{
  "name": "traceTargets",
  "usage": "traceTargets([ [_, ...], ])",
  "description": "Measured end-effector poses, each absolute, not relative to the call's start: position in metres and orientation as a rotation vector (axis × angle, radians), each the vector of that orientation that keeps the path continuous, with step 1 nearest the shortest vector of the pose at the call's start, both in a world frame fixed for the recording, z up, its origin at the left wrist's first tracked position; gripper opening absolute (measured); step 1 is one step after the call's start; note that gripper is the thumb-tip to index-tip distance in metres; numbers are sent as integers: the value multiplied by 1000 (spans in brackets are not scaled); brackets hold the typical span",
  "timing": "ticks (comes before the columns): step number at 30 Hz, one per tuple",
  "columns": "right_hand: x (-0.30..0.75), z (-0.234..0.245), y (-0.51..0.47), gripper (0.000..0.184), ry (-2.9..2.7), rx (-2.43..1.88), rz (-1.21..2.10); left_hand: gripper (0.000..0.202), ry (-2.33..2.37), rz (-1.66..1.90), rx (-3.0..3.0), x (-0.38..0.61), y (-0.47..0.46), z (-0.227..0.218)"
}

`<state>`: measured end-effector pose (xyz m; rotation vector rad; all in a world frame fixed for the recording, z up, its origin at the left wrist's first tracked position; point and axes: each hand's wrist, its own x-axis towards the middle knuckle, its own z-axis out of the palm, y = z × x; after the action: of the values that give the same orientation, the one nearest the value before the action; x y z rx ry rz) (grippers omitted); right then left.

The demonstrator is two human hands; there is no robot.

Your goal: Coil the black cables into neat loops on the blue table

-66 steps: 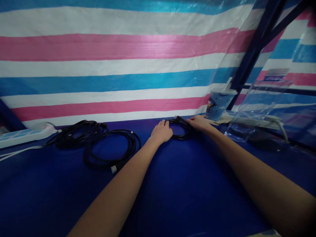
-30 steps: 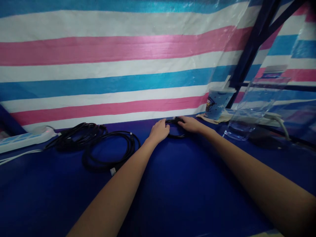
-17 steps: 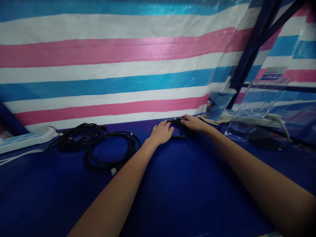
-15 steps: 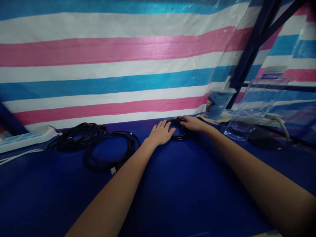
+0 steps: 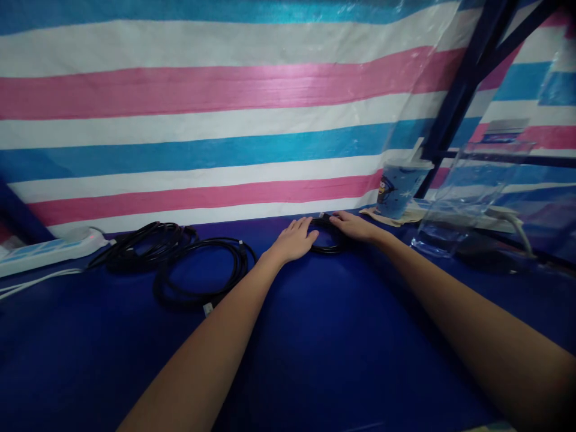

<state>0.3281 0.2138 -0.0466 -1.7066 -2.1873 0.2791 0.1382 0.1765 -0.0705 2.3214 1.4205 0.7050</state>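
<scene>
A coiled black cable (image 5: 328, 249) lies on the blue tabletop near its back edge, with a small light-tipped plug at the top of the loop. On the left side of that coil rests my left hand (image 5: 294, 240), palm down, fingers stretched out and thumb apart. My right hand (image 5: 354, 227) is at the coil's upper right, thumb and fingers closed about the cable by the plug; part of the loop is hidden under it. Left of my left forearm lies a second black cable coil (image 5: 168, 295), its pale USB plug partly covered by the arm.
A bundle of black cables (image 5: 144, 249) lies beside a white power strip (image 5: 49, 255) at the left. White cords (image 5: 42, 281) run along the table (image 5: 342, 336). At the right stand a patterned cup with a straw (image 5: 402, 189) and a clear container (image 5: 468, 192). Striped sheeting (image 5: 225, 93) hangs behind.
The view has shifted very slightly. Both hands stay at the same coil; the fingers of my right hand have moved a little over the cable.
</scene>
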Motion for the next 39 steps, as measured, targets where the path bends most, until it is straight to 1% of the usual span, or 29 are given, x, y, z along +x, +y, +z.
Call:
traceTargets([
  [5, 330, -39, 213, 37, -2118, -1771, 187, 53, 1437, 935, 2255, 139, 183, -76],
  [7, 329, -36, 212, 38, -2105, -1762, 144, 49, 1468, 1003, 2222, 141, 184, -71],
  [9, 328, -32, 211, 38, -2098, -1730, 90, 46, 1527, 1079, 2188, 142, 182, -55],
  [13, 317, -23, 204, 38, -2088, -1607, -55, 37, 1616, 1185, 2204, 128, 156, 1],
  [14, 313, -21, 201, 38, -2092, -1567, -85, 32, 1619, 1149, 2264, 119, 144, 14],
  [16, 303, -15, 193, 36, -2110, -1483, -124, 28, 1762, 797, 2523, 96, 115, 31],
  [17, 298, -13, 188, 36, -2120, -1443, -135, 32, 1866, 599, 2550, 83, 99, 34],
  [19, 286, -9, 178, 34, -2141, -1371, -143, 43, 1969, 182, 2470, 57, 68, 29],
  [20, 280, -8, 173, 33, -2153, -1337, -141, 45, 1959, 40, 2397, 46, 54, 21],
  [22, 267, -7, 163, 32, -2185, -1273, -125, 45, 1886, -47, 2339, 29, 31, 3],
  [24, 253, -8, 154, 31, -2243, -1205, -88, 43, 1894, 18, 2276, 19, 18, -14],
  [26, 238, -11, 146, 28, -2342, -1126, -36, 34, 1878, 109, 2205, 15, 14, -24],
  [29, 217, -14, 133, 27, -2515, -974, 8, 15, 1807, 238, 2146, 13, 18, -24],
  [31, 203, -16, 124, 34, -2646, -805, 10, 10, 1773, 406, 2122, 11, 23, -15],
  [33, 189, -16, 114, 40, -2746, -606, 120, 13, 1693, 666, 2059, 9, 29, 0],
  [34, 182, -16, 110, 38, -2761, -533, 221, 15, 1633, 802, 1995, 8, 31, 9],
  [35, 176, -16, 106, 32, -2751, -490, 332, 18, 1571, 927, 1918, 7, 33, 19],
  [37, 166, -15, 100, 13, -2677, -487, 505, 25, 1504, 1138, 1785, 3, 38, 39],
  [38, 164, -14, 98, 11, -2627, -503, 554, 28, 1509, 1217, 1762, 1, 40, 48],
  [39, 164, -13, 96, 15, -2570, -518, 594, 29, 1533, 1280, 1769, -3, 41, 56],
])
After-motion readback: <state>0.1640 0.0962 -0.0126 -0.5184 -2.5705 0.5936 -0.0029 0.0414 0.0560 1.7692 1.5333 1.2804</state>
